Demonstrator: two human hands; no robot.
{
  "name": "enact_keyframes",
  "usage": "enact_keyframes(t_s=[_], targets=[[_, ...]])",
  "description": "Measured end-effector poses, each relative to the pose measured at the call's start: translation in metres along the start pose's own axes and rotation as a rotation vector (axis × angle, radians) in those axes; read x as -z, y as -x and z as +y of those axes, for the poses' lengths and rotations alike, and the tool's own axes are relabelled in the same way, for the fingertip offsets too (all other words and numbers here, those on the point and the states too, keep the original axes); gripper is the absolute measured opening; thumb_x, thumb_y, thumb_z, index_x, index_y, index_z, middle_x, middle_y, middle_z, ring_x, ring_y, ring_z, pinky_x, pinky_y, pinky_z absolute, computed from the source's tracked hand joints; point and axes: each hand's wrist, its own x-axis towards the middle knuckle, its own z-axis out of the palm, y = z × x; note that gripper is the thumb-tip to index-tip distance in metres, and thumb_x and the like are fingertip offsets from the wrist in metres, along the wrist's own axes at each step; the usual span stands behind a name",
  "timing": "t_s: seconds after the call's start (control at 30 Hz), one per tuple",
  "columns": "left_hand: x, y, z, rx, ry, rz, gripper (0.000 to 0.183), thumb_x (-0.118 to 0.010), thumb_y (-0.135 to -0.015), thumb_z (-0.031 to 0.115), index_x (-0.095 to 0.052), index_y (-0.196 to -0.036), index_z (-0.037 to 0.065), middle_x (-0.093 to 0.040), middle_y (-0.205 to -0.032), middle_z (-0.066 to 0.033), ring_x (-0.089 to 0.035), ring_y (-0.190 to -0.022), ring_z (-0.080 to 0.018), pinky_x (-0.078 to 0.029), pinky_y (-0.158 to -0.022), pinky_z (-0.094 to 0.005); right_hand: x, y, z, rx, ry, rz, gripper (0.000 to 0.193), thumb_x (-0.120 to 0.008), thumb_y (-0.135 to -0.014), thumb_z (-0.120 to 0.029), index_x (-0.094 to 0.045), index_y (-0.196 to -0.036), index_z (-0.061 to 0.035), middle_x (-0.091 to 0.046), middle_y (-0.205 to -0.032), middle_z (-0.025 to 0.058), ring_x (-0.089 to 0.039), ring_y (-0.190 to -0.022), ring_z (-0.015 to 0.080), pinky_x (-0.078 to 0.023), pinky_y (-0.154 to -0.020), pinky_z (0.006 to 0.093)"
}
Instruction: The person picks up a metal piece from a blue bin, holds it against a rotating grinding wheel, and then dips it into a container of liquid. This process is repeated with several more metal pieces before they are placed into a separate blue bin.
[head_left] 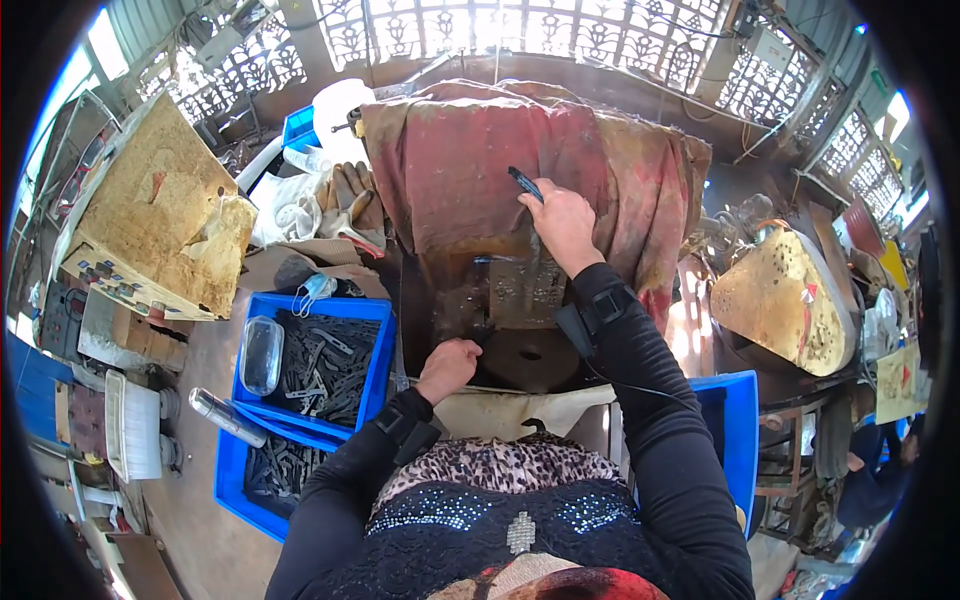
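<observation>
My right hand (563, 225) is raised in front of the red cloth (480, 165) draped over a machine. Its fingers pinch a small, flat, dark strip-like piece (524, 184), whose exact kind I cannot make out. Lower down, my left hand (447, 370) is closed beside a dark round disc (530, 360) with a hole at its middle, set in the machine's opening. Whatever the left fingers hold, if anything, is hidden. To the left, a blue bin (386, 335) contains many similar dark pieces (330, 362).
Below that bin sits another blue bin (226, 480) of dark pieces, with a silver bottle (226, 416) alongside. A clear plastic box (262, 356) rests in the upper bin. Work gloves (350, 195) lie beyond. A third blue bin (741, 430) stands by my right arm.
</observation>
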Motion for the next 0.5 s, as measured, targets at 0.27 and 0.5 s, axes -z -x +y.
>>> enact_keyframes(t_s=[0.27,0.5], targets=[[-0.002,-0.001,-0.006,0.014,-0.012,-0.031,0.024,-0.053,-0.084,0.011,-0.073,-0.097,0.007,-0.068,-0.097,-0.0199,-0.063,-0.096,-0.0373,-0.050,-0.087,-0.0451,0.000,0.001,-0.001,0.001,-0.023,-0.002,0.028,-0.065,-0.089,-0.038,-0.066,-0.099,-0.0120,-0.068,-0.080,0.0140,-0.066,-0.078,0.0356,-0.051,-0.066,0.0470],[-0.009,0.004,-0.013,-0.032,-0.006,-0.013,0.026,-0.050,-0.082,0.007,-0.072,-0.095,0.006,-0.068,-0.095,-0.0205,-0.063,-0.096,-0.0381,-0.049,-0.087,-0.0463,0.002,0.005,-0.004,-0.012,-0.034,-0.021,0.029,-0.064,-0.089,-0.039,-0.066,-0.099,-0.0120,-0.068,-0.080,0.0141,-0.066,-0.079,0.0358,-0.051,-0.067,0.0478]])
